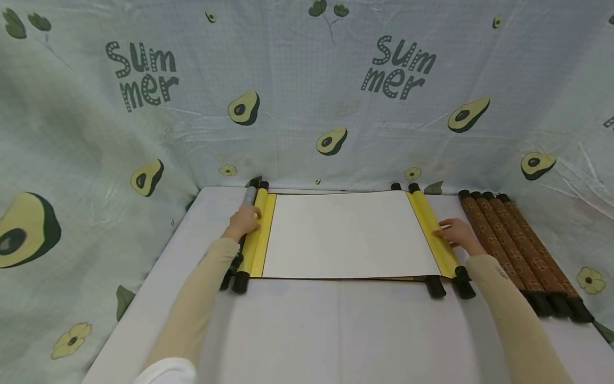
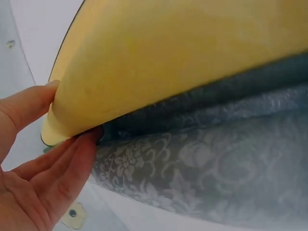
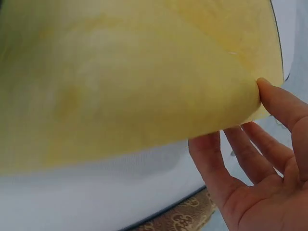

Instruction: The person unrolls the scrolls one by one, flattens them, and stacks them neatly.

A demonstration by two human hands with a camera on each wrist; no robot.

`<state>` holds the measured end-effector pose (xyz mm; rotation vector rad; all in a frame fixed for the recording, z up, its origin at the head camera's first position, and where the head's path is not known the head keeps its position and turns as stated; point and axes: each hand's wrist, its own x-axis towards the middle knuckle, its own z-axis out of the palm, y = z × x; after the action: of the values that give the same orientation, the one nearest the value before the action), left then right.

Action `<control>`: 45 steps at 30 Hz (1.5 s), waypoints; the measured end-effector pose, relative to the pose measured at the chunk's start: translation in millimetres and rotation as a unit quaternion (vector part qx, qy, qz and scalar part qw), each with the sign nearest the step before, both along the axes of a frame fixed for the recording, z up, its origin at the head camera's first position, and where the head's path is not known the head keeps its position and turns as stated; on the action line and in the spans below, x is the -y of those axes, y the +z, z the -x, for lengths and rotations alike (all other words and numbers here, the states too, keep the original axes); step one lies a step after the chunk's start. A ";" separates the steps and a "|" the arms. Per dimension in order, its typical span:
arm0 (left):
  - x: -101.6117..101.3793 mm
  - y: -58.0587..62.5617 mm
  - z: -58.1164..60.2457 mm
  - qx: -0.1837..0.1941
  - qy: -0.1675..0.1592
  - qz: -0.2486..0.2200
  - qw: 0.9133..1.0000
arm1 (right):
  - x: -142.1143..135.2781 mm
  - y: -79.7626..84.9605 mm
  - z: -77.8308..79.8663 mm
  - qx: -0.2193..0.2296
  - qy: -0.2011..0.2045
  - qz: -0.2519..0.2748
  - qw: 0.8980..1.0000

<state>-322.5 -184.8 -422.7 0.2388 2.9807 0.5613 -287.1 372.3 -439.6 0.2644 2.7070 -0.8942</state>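
Cloth (image 1: 288, 64) with avocado print, upright behind white table (image 1: 307, 330). Scroll (image 1: 345, 234) lies partly unrolled on table, blank white middle, yellow rolled ends. Four brown patterned rolls (image 1: 509, 240) side by side, right of scroll. Grey floral roll (image 2: 192, 168) just beside scroll's left end. Left hand (image 1: 243, 221) pinches left yellow end, thumb against fingers; right hand (image 1: 458, 234) pinches right yellow end likewise.

The scroll (image 1: 345, 234) looks matt and papery, its yellow ends (image 3: 134, 96) smooth; the grey roll (image 2: 192, 168) brocade-like, faintly glossy; the worktop (image 1: 297, 330) smooth, matt.
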 end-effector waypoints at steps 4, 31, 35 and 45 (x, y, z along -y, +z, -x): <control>-3.7 -1.9 -3.4 -0.026 -0.040 0.085 0.995 | 5.0 4.1 -6.3 -0.004 0.060 -0.052 0.997; 2.7 -2.5 -139.3 -0.037 -0.214 0.192 0.957 | 15.5 6.9 -119.7 -0.157 0.252 -0.216 0.930; 5.6 -2.5 -152.4 -0.037 -0.219 0.199 0.954 | 10.4 2.1 -136.3 -0.156 0.249 -0.197 0.935; 13.9 -8.5 -162.6 -0.186 -0.242 0.228 0.925 | 10.3 -6.2 -159.5 -0.146 0.229 -0.194 0.943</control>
<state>-159.9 -198.7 -431.2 1.0956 3.0905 -0.2627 -127.6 362.0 -445.7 -0.4474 3.0001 -0.2779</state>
